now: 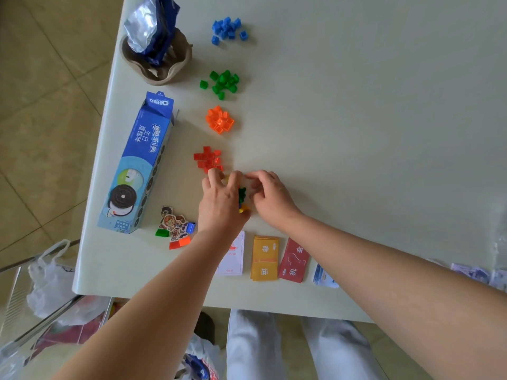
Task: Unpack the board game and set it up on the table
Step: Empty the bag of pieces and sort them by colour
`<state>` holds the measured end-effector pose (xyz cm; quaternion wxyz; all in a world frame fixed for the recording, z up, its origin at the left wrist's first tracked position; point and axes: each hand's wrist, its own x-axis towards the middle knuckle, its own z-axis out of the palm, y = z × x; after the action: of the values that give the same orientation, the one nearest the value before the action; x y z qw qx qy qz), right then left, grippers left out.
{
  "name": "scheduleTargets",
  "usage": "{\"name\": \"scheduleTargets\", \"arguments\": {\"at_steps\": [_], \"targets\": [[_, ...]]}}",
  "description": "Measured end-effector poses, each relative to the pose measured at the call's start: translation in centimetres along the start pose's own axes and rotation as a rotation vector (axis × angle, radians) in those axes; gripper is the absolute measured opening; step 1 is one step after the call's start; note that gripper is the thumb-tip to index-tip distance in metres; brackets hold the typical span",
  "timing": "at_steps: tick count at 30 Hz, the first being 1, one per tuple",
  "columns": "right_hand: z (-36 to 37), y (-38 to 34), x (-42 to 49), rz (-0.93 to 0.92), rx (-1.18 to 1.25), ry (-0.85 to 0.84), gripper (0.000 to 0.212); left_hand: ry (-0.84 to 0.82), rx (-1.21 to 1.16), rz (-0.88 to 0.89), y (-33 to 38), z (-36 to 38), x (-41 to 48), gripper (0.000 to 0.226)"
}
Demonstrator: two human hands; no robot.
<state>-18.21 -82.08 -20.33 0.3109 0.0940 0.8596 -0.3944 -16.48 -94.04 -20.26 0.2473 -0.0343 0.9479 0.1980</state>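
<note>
Plastic mixed pieces [242, 193], colour-sorting step: my left hand [220, 205] and right hand [270, 196] curl over them; pinching or not, I cannot tell. Next likely needs a fine single-piece pinch.

Both bare forearms reached forward over the edge and angled in toward each other, so the hands nearly met. The left hand [222, 204] lay palm down, back upward, fingers spread and bent a little at the tips. The right hand [270, 196] sat just beside it, fingers curled inward, thumb and forefinger drawn together. Whether they pinched anything, I could not tell.
</note>
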Motion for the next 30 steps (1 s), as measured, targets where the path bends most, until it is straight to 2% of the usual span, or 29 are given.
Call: {"name": "scheduleTargets", "arguments": {"at_steps": [4, 6, 8, 10, 12, 14, 18, 22, 24, 30], "targets": [[-1.5, 1.7, -0.2, -0.002, -0.084, 0.07, 0.043, -0.009, 0.089, 0.008, -0.2, -0.2, -0.1, 0.055], [-2.1, 2.5, -0.6, -0.023, -0.136, 0.157, 0.046, 0.002, 0.183, 0.03, -0.1, -0.3, -0.2, 0.053], [-2.2, 3.0, -0.9, -0.059, -0.214, 0.262, 0.053, 0.045, 0.255, 0.119, 0.0, -0.4, -0.2, 0.057], [-2.7, 3.1, -1.1, -0.024, -0.267, 0.305, 0.061, 0.053, 0.269, 0.281, 0.6, -0.6, 0.1, 0.067], [-3.2, 3.5, -1.2, 0.021, -0.299, 0.235, 0.064, -0.077, 0.297, 0.409, 1.4, -0.7, 0.2, 0.075], [-4.0, 4.2, -1.3, 0.017, -0.308, 0.11, 0.061, -0.213, 0.37, 0.441, 2.1, -0.4, 0.4, 0.073], [-6.7, 5.0, -1.6, 0.003, -0.172, -0.045, 0.05, -0.268, 0.49, 0.353, 3.3, 0.0, 0.2, 0.062], [-10.8, 7.9, -2.8, 0.085, -0.066, 0.066, 0.046, -0.224, 0.59, 0.272, 7.1, 0.0, 0.3, 0.048], [-12.9, 10.3, -4.0, 0.118, -0.025, 0.173, 0.048, -0.207, 0.59, 0.266, 9.6, 0.3, 0.4, 0.041], [-20.6, 21.0, -10.2, 0.192, -0.006, 0.526, 0.05, -0.239, 0.433, 0.433, 22.4, 5.1, -1.1, 0.054]]}}
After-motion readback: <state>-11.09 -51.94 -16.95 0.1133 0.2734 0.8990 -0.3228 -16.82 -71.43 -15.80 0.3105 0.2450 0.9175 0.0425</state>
